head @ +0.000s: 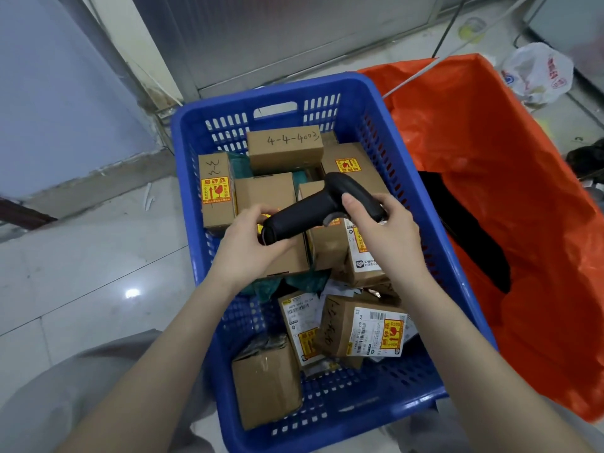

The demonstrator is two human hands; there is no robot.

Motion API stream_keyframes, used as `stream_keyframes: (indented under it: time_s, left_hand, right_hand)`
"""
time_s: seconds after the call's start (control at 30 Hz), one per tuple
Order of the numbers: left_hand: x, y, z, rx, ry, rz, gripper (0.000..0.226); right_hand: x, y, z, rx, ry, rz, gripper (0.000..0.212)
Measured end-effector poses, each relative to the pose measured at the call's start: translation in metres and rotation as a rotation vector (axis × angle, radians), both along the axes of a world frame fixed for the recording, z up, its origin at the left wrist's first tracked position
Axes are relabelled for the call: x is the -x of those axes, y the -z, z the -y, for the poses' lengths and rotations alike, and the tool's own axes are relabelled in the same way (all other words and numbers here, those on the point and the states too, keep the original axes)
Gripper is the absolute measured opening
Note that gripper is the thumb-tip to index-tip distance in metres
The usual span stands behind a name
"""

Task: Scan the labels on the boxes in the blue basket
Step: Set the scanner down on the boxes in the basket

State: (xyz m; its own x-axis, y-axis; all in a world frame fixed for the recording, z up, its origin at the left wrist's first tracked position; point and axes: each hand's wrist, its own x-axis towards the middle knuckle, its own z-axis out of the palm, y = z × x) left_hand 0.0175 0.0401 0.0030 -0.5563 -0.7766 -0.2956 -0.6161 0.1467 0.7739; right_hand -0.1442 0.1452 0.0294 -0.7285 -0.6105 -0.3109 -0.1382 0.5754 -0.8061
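A blue plastic basket (pixel 330 89) on the floor holds several brown cardboard boxes, some with yellow-and-red fragile stickers and white barcode labels. One box at the back (pixel 285 150) bears handwritten "4-4-4003". A labelled box (pixel 362 326) lies near the front. A black handheld barcode scanner (pixel 313 207) hovers over the middle of the basket. My left hand (pixel 253 246) grips the butt of its handle. My right hand (pixel 389 233) holds the scanner's head end, fingers wrapped over it. The scanner's window is hidden.
An orange plastic bag (pixel 496 178) lining a bin stands right beside the basket on the right, with something black inside. A white plastic bag (pixel 539 73) lies on the floor at the far right. Glossy tiled floor (pixel 81 256) spreads to the left; walls stand behind.
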Motion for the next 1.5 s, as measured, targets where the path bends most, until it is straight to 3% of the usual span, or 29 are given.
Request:
stream_keyframes:
  time_s: [0.2,0.37,0.5,0.57,0.93,1.2,1.5]
  left_hand:
    - [0.01,0.019,-0.006,-0.089,-0.029,-0.04,0.053]
    - [0.013,0.026,-0.007,-0.104,0.002,-0.028,0.057]
    - [0.012,0.029,-0.008,-0.052,-0.019,-0.015,0.053]
    - [0.009,0.029,-0.007,-0.019,-0.033,-0.017,0.055]
    - [-0.026,0.036,0.01,0.148,-0.136,0.109,0.05]
    - [-0.031,0.045,0.022,0.214,-0.119,0.336,0.043]
    - [-0.022,0.065,0.023,0.197,-0.143,0.355,0.045]
  right_hand:
    - [0.011,0.022,0.009,-0.041,0.073,0.144,0.034]
    - [0.016,0.036,0.006,-0.083,0.092,0.154,0.037]
    - [0.014,0.041,0.003,-0.052,0.061,0.157,0.024]
    - [0.011,0.037,0.006,-0.001,0.049,0.117,0.032]
    - [-0.022,0.032,0.077,0.073,-0.202,0.101,0.039]
    - [-0.028,0.059,0.104,-0.067,-0.387,0.008,0.038]
    - [-0.018,0.066,0.129,-0.153,-0.521,-0.146,0.037]
